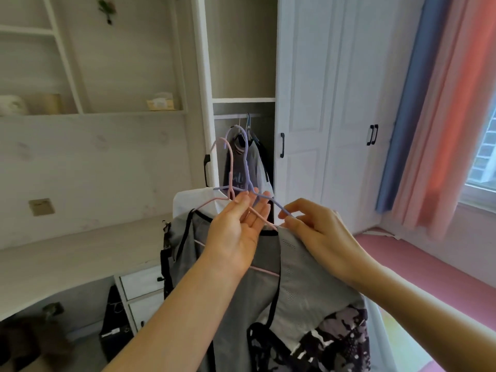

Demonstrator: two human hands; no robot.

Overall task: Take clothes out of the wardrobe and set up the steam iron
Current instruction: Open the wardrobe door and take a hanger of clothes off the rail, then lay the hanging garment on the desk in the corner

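Your left hand (237,229) is raised in front of you, fingers nearly straight and pointing up, with the arm of a pink hanger (230,170) clamped between them; the neck of a purple hanger (247,167) stands just behind your fingertips. Your right hand (318,232) sits just beside it, fingers curled, pinching the far arm of the purple hanger where it meets a garment's shoulder. From the hangers a grey top (239,318) with black trim hangs down behind your left forearm, a paler mesh garment (300,267) falls below your right hand, and a dark patterned piece (341,342) shows at the bottom. Beyond your hands the white wardrobe (303,76) stands with one compartment open, more clothes (255,167) hanging from its rail (230,117). A pale worktop (67,251) with drawers (142,285) runs along your left, and blue and pink curtains (429,116) hang on your right.
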